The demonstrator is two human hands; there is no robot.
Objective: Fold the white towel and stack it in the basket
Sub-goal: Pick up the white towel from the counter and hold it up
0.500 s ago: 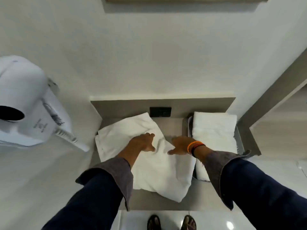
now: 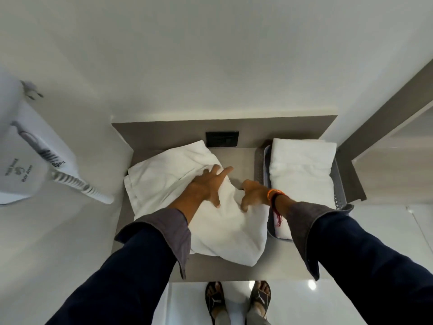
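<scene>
The left hand (image 2: 208, 186) lies flat, fingers spread, on the white towel (image 2: 187, 202); the right hand (image 2: 254, 193), fingers curled, bunches the towel's right edge; the cloth covers most of the grey shelf (image 2: 241, 160), bare behind the fingertips; just right of that hand, the basket (image 2: 260, 165) holds a folded towel (image 2: 302, 170); a hair dryer (image 2: 35, 160) hangs far left.

Dark navy sleeves (image 2: 131, 266) with grey turned-back cuffs (image 2: 173, 228), orange wristband (image 2: 273, 193), dark sandals (image 2: 215, 299).

white walls (image 2: 210, 55), grey counter (image 2: 234, 270), glossy floor (image 2: 192, 301)
</scene>
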